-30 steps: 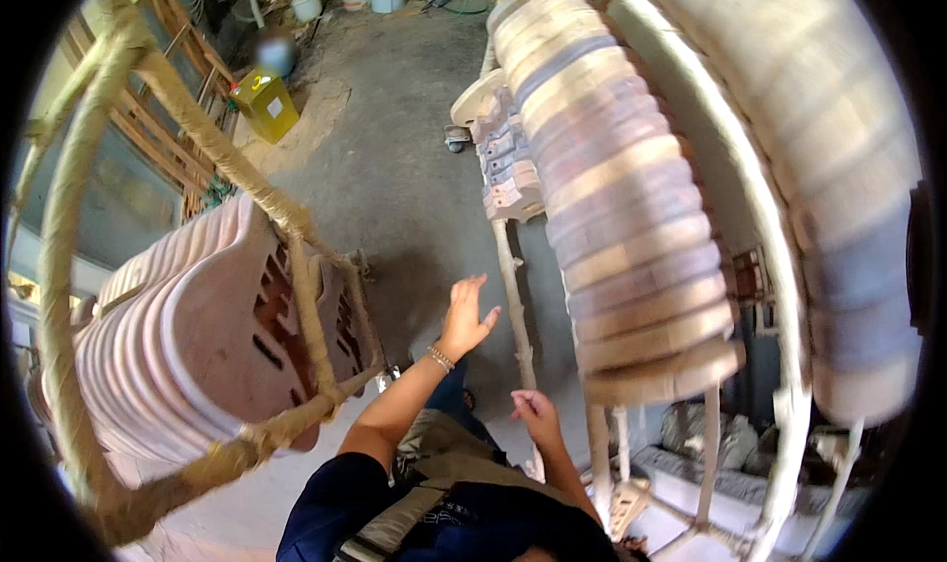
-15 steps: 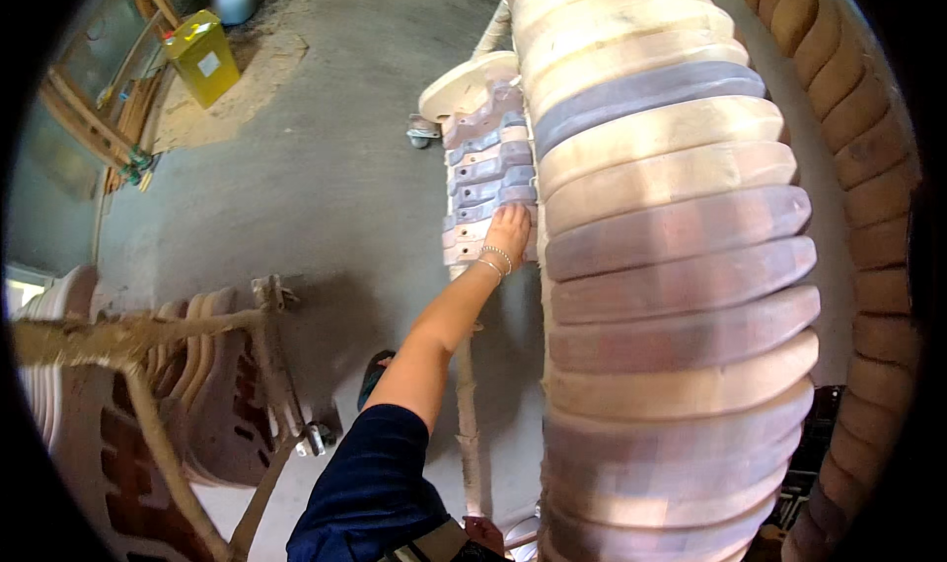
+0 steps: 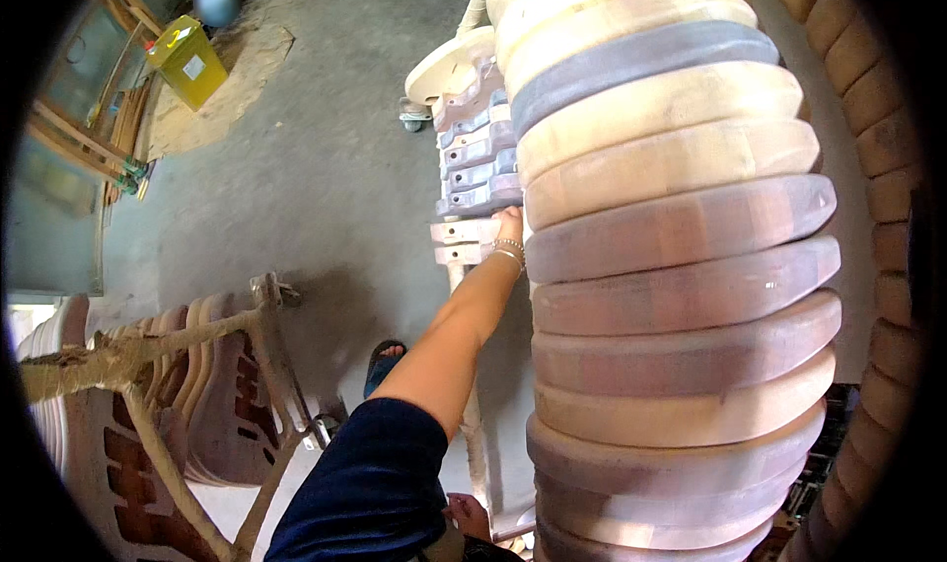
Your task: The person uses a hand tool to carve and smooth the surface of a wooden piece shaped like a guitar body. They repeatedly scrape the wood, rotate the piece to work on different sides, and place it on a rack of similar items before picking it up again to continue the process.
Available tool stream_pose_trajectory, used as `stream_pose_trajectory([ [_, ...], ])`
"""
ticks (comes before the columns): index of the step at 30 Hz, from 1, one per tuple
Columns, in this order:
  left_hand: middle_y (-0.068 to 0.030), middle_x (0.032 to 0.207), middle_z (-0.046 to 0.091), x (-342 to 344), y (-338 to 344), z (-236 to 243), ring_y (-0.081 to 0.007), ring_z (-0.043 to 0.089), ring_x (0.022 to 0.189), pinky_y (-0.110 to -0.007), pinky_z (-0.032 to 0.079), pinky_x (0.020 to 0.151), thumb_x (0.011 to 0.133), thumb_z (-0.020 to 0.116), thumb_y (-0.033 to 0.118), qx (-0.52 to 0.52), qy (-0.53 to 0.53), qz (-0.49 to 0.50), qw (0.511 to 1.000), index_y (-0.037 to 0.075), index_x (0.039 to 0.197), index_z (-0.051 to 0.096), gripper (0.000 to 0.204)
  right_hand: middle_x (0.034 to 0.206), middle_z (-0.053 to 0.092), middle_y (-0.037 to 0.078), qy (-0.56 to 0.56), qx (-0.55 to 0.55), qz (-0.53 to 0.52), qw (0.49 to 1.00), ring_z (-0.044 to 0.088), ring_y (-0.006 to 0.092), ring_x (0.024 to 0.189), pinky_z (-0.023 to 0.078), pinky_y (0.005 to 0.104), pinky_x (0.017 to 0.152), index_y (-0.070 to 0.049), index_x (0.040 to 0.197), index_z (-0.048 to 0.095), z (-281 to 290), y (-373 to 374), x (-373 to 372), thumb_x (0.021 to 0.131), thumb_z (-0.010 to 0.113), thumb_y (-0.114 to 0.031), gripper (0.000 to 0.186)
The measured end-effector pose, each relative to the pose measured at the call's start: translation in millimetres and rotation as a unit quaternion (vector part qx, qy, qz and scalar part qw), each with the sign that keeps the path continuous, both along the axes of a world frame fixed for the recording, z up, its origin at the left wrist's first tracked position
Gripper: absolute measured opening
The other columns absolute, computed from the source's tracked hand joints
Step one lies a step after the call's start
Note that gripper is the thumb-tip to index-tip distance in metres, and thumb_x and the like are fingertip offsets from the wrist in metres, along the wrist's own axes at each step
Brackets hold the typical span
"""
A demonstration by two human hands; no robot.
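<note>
My left hand [image 3: 508, 224] reaches to a short row of notched wooden pieces [image 3: 473, 177] with dark holes, its fingers curled over the near pale pieces [image 3: 456, 232] and partly hidden. Right of it runs a long row of thick, rounded wooden slabs [image 3: 671, 325], cream, mauve and grey-blue, like instrument bodies. My right hand [image 3: 466, 513] shows low beside the wrapped pole [image 3: 472, 434], fingers curled; what it holds, if anything, I cannot make out. A pale round-ended board [image 3: 444, 64] rests at the far end of the short row.
At lower left stands a wrapped rack [image 3: 178, 335] holding slotted boards [image 3: 222, 424]. A yellow container [image 3: 187, 69], a blue round object [image 3: 217, 4] and wooden strips [image 3: 123, 128] are along the left wall. Another row of brown slabs [image 3: 888, 266] lines the right.
My view has swung toward the right-hand rack, and my left hand has moved from open air onto the small pieces. A gap now shows between the near pale pieces and those beyond.
</note>
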State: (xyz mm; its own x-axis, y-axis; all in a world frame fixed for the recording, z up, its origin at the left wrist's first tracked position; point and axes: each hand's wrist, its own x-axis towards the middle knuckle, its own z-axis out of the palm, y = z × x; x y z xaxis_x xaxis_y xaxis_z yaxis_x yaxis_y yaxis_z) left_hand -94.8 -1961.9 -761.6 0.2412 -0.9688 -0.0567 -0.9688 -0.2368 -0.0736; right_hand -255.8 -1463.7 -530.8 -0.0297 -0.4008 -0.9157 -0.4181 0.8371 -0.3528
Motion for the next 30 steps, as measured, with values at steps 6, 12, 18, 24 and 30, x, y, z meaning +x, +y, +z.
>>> stream_pose_trajectory([
  [6, -0.0143, 0.107, 0.049, 44, 108, 139, -0.0351, 0.052, 0.098, -0.055, 0.048, 0.070, 0.057, 0.076, 0.031, 0.140, 0.108, -0.179, 0.968, 0.015, 0.123, 0.044, 0.075, 0.070, 0.058, 0.005, -0.161, -0.059, -0.164, 0.971, 0.054, 0.0135, 0.061, 0.045, 0.0255, 0.057, -0.004, 0.084, 0.056, -89, -34, 27, 0.089, 0.055, -0.027, 0.023],
  [12, -0.0149, 0.110, 0.051, 33, 103, 122, -0.0341, 0.050, 0.101, -0.051, 0.047, 0.076, 0.055, 0.077, 0.039, 0.072, 0.001, -0.243, 0.967, 0.024, 0.123, 0.048, 0.075, 0.098, 0.059, 0.012, -0.233, -0.190, -0.320, 0.899, 0.058, 0.0182, 0.081, 0.047, 0.0294, 0.072, -0.004, 0.108, 0.054, -153, -163, 83, 0.088, 0.056, -0.027, 0.030],
  [18, -0.0099, 0.109, 0.054, 50, 117, 162, -0.0281, 0.049, 0.102, -0.041, 0.046, 0.076, 0.056, 0.074, 0.043, 0.132, 0.012, -0.286, 0.949, 0.020, 0.113, 0.058, 0.064, 0.139, 0.029, 0.018, -0.340, -0.252, -0.497, 0.757, 0.028, 0.0284, 0.130, 0.026, 0.0403, 0.105, -0.006, 0.138, 0.022, -147, -270, 112, 0.089, 0.051, -0.035, 0.064],
  [24, -0.0075, 0.105, 0.052, 83, 132, 154, -0.0257, 0.050, 0.099, -0.034, 0.047, 0.072, 0.054, 0.076, 0.036, 0.034, 0.112, -0.268, 0.956, 0.032, 0.120, 0.051, 0.071, 0.146, 0.013, 0.015, -0.262, -0.221, -0.531, 0.775, 0.014, 0.0264, 0.136, 0.010, 0.0401, 0.109, -0.007, 0.142, 0.007, -246, -319, 65, 0.081, 0.053, -0.055, 0.090],
  [30, -0.0090, 0.101, 0.050, 123, 169, 129, -0.0292, 0.049, 0.096, -0.039, 0.046, 0.074, 0.051, 0.075, 0.025, -0.093, 0.237, -0.261, 0.931, 0.034, 0.124, 0.045, 0.080, 0.144, 0.020, 0.011, -0.400, -0.230, -0.487, 0.742, 0.021, 0.0284, 0.131, 0.009, 0.0441, 0.108, -0.005, 0.140, 0.015, -337, -391, 4, 0.068, 0.048, -0.075, 0.106],
])
